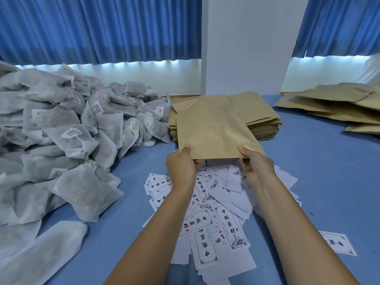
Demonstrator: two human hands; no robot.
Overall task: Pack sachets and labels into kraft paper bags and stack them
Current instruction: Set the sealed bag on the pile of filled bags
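A flat kraft paper bag (213, 130) is held up above the table, its near edge gripped at both corners. My left hand (181, 165) pinches the near left corner, thumb on top. My right hand (255, 161) pinches the near right corner the same way. Behind the bag lies a thick stack of empty kraft bags (261, 114). White printed labels (213, 219) are scattered on the blue table under my forearms. A large heap of white fabric sachets (61, 136) with small barcode tags fills the left side.
Several kraft bags (337, 105) lie in a loose pile at the far right. One stray label (337, 243) sits apart at the right. A white pillar (246, 48) and blue curtains (98, 27) stand behind the blue table (318, 171).
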